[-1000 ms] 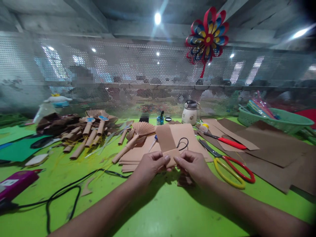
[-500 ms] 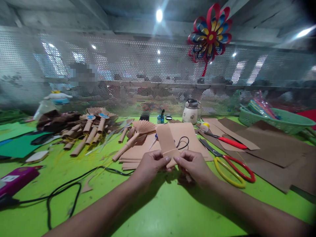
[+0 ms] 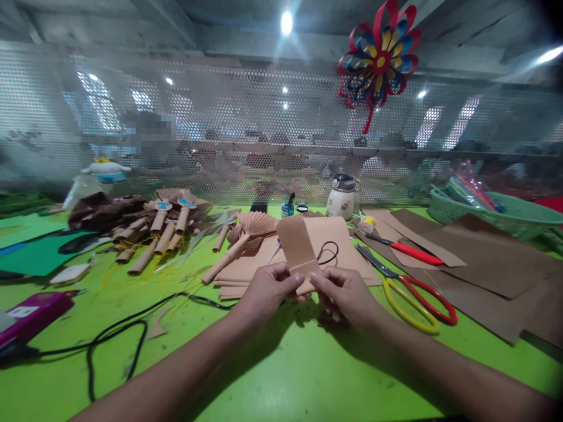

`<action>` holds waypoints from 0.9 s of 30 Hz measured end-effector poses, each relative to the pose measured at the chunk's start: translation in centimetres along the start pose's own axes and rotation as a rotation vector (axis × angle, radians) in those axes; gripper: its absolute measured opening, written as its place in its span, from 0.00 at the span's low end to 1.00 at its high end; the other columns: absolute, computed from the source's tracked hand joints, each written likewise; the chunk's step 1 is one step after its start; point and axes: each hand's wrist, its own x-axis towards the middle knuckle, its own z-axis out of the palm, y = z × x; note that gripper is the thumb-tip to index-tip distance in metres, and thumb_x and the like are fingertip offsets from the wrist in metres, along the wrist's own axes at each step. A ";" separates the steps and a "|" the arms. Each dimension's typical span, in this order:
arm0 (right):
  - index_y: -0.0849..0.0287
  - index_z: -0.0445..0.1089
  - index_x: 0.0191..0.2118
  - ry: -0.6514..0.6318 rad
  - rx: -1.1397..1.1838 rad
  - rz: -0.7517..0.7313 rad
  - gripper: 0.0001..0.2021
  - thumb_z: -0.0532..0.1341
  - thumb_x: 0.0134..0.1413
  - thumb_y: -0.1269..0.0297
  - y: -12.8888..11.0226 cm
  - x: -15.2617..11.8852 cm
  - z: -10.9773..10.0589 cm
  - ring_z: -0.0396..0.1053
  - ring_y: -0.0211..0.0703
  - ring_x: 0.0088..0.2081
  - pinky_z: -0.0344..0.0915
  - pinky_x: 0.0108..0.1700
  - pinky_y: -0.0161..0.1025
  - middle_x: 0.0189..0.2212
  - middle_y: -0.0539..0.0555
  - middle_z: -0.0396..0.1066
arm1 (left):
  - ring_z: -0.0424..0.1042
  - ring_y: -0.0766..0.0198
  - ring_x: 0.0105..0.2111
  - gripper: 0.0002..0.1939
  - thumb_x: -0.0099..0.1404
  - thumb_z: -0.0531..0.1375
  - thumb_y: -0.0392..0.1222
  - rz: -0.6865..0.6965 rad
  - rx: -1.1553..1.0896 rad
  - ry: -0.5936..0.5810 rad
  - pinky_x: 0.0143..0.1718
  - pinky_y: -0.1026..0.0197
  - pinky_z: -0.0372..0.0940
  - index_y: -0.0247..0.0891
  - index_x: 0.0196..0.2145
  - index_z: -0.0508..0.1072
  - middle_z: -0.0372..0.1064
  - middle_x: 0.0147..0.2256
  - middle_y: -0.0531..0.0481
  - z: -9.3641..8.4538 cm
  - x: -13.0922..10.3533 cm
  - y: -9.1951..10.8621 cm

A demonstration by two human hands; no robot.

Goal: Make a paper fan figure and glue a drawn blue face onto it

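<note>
**Both hands pinch a tan paper strip at frame centre**

While the fingertips point(image 3: 297, 281) close on its folded lower end, the left hand point(image 3: 266, 291) and right hand point(image 3: 344, 293) hold the paper strip point(image 3: 298, 245) upright above the green table point(image 3: 281, 375); scissors point(image 3: 409, 293) lie to the right.

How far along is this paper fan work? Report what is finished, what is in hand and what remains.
Finished: a pleated tan paper fan on a rolled handle lies on the green table, more beside it. In hand: the left hand and right hand pinch a tan paper strip with folds at its lower end only. Left: most of that strip and the flat tan sheets.
</note>
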 end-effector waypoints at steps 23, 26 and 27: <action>0.60 0.61 0.21 0.053 0.041 -0.058 0.22 0.65 0.48 0.47 0.4 0.3 -0.1 0.48 0.26 0.10 0.46 0.12 0.27 0.10 0.42 0.57 | 0.68 0.68 0.23 0.15 0.54 0.68 0.46 -0.144 0.002 -0.112 0.22 0.67 0.57 0.29 0.32 0.76 0.71 0.25 0.45 0.2 -0.4 -0.6; 0.59 0.61 0.20 0.052 0.044 -0.055 0.22 0.65 0.48 0.46 0.5 0.2 0.0 0.48 0.26 0.10 0.46 0.11 0.27 0.09 0.42 0.56 | 0.67 0.68 0.21 0.14 0.55 0.67 0.46 -0.136 0.041 -0.100 0.20 0.67 0.55 0.29 0.29 0.75 0.71 0.24 0.46 0.2 -0.3 -0.6; 0.59 0.61 0.20 0.051 0.045 -0.051 0.22 0.64 0.48 0.46 0.6 0.2 0.0 0.48 0.26 0.10 0.46 0.11 0.27 0.09 0.42 0.56 | 0.66 0.69 0.20 0.14 0.55 0.67 0.46 -0.139 0.045 -0.100 0.19 0.67 0.54 0.30 0.28 0.75 0.71 0.23 0.46 0.2 -0.3 -0.5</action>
